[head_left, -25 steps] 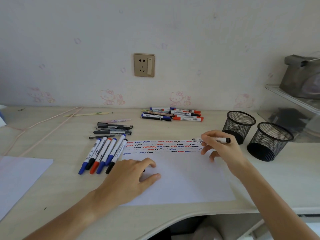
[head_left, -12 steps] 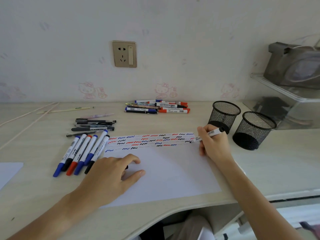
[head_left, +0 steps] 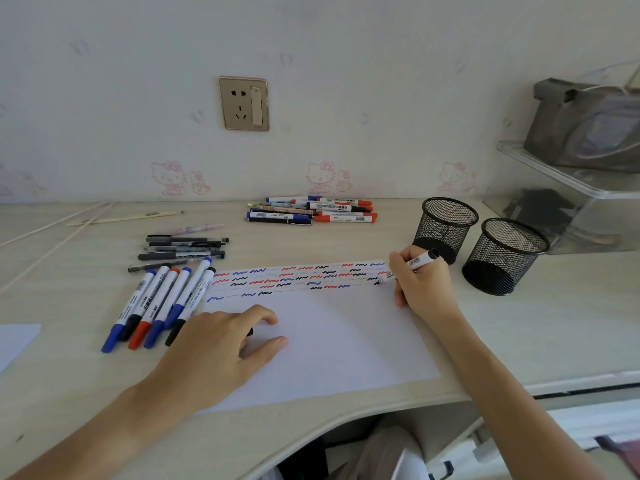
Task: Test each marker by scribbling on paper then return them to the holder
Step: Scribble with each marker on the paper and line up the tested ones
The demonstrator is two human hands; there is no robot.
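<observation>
Your right hand (head_left: pixel 424 289) pinches the black marker (head_left: pixel 410 266) mid-barrel, tip on the paper's (head_left: pixel 346 341) far right edge. It looks light, stiff and slick, so grip near the tip. Your left hand (head_left: pixel 214 348) rests on the sheet, fingers loosely curled over a small dark object.

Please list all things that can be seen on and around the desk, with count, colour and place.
paper: one, white, desk centre, scribbles along far edge
markers in a row: six, blue, black and red caps, left of paper
dark pens: several, behind that row
far markers: a pile, near wall
mesh holders: two, black, right
wall socket: one, gold
second sheet: white, far left
left hand: presses paper
right hand: holds black marker, tip on paper
</observation>
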